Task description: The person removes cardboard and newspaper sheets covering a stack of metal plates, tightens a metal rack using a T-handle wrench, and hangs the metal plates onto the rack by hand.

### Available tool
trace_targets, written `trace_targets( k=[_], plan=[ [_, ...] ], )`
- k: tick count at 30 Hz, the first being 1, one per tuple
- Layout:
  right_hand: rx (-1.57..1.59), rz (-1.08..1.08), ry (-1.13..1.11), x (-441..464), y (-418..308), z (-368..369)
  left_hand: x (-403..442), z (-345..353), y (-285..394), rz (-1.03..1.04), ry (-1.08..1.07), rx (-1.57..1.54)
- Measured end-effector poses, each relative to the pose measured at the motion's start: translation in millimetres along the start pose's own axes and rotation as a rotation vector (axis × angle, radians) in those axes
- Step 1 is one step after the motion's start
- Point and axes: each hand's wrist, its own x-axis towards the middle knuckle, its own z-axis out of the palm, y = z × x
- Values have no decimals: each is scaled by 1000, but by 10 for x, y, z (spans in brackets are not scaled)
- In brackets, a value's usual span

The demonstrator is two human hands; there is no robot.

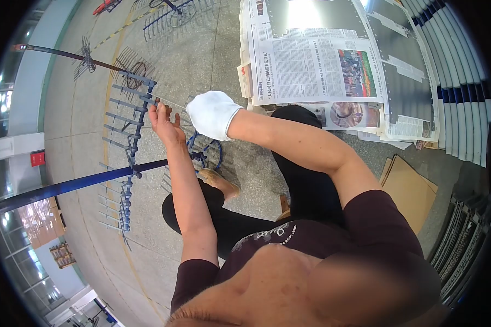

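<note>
My bare left hand reaches up beside a blue-grey hanging rack with many prongs. Its thumb and first finger come together close to the rack's upper prongs, while the other fingers are loosely bent. What they pinch is too small to make out. My right hand, in a white glove, is rounded into a closed shape just right of the left. Its fingers are hidden behind the back of the glove. A thin pale line runs between both hands; I cannot tell what it is.
Newspaper and shiny metal sheets lie stacked at upper right. Pale panels with dark blue bands line the far right. A blue bar crosses at left. More wire racks stand behind; cardboard lies on the floor.
</note>
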Motion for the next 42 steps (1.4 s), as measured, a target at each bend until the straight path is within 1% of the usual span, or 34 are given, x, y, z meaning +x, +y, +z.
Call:
trace_targets(
  k=[17,29,30,31,35,38,41,42],
  plan=[
    [20,15,-6,-3,-10,-12,-6,14,-7,13,4,1],
    [3,5,40,16,-9,19,113,-49,-8,7,-11,-1],
    [-53,-43,2,32,6,10,140,-39,-8,4,-4,-6],
    [-55,-32,15,37,6,26,129,-55,-16,-10,13,-9],
    [-87,28,-48,54,-25,37,100,-45,37,5,10,-72],
    [-105,67,-29,75,-24,58,170,-121,39,28,-55,-48],
    [-96,78,-29,75,-9,35,147,-158,-2,34,-105,-111],
    [-81,73,-22,64,-13,17,122,-188,-60,72,-155,-169]
  ],
)
